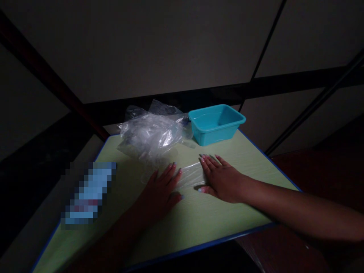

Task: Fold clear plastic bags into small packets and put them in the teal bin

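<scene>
A clear plastic bag (190,175) lies flattened on the table, stretched between my two hands. My left hand (163,185) rests on its left part with the fingers extended and the thumb apart. On its right part, my right hand (220,178) lies palm down, fingers straight and thumb out to the side. Neither hand grips anything. Just beyond my left hand sits a loose heap of crumpled clear plastic bags (153,132). The parts of the flat bag under my palms are hidden.
A turquoise plastic basin (216,125) stands at the table's far right, beside the heap. On the left lies a pixelated, bluish flat object (91,193). The pale green table (199,231) has a blue edge. Dark panels (170,49) rise behind it.
</scene>
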Motion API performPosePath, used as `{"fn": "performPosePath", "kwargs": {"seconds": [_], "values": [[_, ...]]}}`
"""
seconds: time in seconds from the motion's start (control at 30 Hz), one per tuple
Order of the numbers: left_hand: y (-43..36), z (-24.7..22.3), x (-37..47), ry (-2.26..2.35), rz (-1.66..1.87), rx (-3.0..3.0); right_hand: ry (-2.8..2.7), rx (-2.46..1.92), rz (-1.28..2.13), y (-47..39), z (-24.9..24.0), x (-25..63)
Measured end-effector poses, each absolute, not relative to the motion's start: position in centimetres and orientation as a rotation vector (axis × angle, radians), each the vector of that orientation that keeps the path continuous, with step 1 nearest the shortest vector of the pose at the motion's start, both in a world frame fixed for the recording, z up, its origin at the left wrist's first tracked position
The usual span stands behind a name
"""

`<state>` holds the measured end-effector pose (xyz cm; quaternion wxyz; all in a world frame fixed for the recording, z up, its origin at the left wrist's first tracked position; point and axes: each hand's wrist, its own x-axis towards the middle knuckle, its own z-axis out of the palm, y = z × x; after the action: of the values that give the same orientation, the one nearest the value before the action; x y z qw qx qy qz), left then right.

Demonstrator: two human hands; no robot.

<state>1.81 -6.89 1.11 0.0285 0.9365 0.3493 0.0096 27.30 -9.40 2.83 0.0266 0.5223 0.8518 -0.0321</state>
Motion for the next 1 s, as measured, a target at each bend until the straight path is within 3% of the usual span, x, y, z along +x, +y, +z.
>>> {"fn": "performPosePath", "kwargs": {"seconds": [0.17,0.3,0.5,0.67,1.0], "values": [[-6.9,0.7,1.6,1.024,0.133,2.895,2.53,1.67,-0.028,-9.5,2.8,27.4],[-6.5,1.3,1.1,0.986,0.458,2.807,2.569,1.74,0.032,-8.9,2.9,27.4],[-4.0,3.5,-1.5,1.492,0.89,2.407,2.723,1.701,0.132,-8.4,2.3,27.7],[-2.3,3.6,-3.3,1.864,0.754,2.305,2.791,1.586,0.126,-8.6,1.6,28.0],[-2.9,4.1,-2.2,1.987,0.398,2.367,2.854,1.552,0.146,-8.6,0.8,28.1]]}}
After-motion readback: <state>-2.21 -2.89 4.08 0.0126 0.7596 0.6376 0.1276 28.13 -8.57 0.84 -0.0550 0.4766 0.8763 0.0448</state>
